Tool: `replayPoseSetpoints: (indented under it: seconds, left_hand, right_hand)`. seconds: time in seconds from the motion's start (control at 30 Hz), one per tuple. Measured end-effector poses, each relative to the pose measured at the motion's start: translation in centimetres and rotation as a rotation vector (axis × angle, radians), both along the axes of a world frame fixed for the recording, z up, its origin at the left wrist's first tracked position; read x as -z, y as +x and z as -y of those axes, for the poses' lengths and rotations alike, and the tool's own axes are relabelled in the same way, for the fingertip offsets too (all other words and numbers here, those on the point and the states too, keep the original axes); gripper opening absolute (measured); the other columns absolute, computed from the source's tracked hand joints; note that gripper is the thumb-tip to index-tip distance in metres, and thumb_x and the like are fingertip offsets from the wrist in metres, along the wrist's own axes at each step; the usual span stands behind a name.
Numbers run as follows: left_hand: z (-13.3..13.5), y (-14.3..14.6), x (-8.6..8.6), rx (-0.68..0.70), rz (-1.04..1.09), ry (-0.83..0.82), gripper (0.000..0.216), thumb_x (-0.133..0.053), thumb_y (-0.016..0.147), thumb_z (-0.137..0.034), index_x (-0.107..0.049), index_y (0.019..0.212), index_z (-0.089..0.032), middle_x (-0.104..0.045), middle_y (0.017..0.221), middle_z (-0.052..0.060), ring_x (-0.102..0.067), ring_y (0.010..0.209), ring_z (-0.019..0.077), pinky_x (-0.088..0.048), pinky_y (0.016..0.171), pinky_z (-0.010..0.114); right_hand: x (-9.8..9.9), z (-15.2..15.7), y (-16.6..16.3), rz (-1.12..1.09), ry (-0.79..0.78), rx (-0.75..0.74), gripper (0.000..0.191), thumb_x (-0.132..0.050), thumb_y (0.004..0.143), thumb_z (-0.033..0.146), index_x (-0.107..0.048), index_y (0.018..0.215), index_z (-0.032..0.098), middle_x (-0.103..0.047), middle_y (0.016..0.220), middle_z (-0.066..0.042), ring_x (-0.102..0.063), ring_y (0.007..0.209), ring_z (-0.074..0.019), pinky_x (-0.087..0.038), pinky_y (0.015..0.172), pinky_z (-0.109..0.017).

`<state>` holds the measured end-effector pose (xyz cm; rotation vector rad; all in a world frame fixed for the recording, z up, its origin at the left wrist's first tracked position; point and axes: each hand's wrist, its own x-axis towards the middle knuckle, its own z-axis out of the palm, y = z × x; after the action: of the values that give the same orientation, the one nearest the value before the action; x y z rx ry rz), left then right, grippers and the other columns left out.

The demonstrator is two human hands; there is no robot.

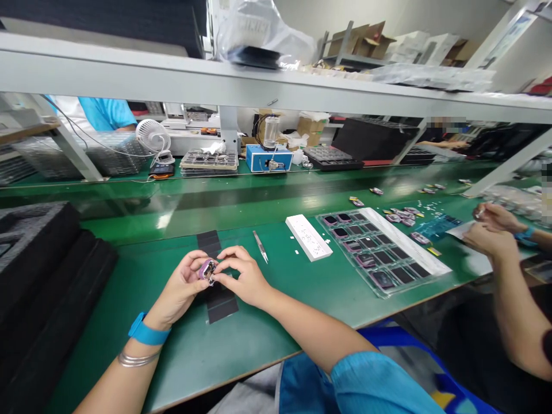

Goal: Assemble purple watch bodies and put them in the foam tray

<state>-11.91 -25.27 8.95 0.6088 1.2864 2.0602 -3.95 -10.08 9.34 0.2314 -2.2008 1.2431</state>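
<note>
My left hand (183,283) grips a small pink casing (202,271) above the black strip (222,309) on the green bench (271,305); my right hand (245,276) has fingertips against its open side, pinching or merely touching, I can't tell. Any print on the yellow tag (434,251) near the tray (379,295) is too small to read.

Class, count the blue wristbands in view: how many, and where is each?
2. One wristband is on the wearer's left wrist; the other wristband is on the co-worker's wrist at right. Others may be hidden.

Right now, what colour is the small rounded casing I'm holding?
The casing is pinkish purple; see the head view.
</note>
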Motion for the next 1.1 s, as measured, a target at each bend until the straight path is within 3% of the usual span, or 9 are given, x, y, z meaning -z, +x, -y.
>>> replayPoseSetpoints:
  seconds: [0.87, 1.1]
  left_hand:
    - [-0.21, 0.34, -0.13, -0.040, 0.027, -0.001, 0.044, -0.081, 0.058, -0.014, -0.057, 0.095, -0.022, -0.066, 0.088, 0.002, -0.062, 0.078, 0.0127, -0.050, 0.068, 0.018]
    - [-0.36, 0.03, 0.25, -0.061, 0.053, -0.026, 0.044, -0.081, 0.058, -0.016, -0.057, 0.095, -0.022, -0.067, 0.087, 0.000, -0.062, 0.068, 0.0099, -0.050, 0.062, 0.015]
  right_hand:
    - [0.07, -0.11, -0.07, 0.034, -0.017, 0.039, 0.004, -0.072, 0.071, 0.021, -0.068, 0.072, 0.023, -0.058, 0.097, -0.003, -0.053, 0.099, -0.0157, -0.043, 0.093, -0.033]
    - [-0.09, 0.14, -0.31, 0.071, 0.022, -0.002, 0.009, -0.073, 0.069, 0.019, -0.064, 0.071, 0.019, -0.058, 0.097, -0.003, -0.055, 0.098, -0.0149, -0.041, 0.094, -0.031]
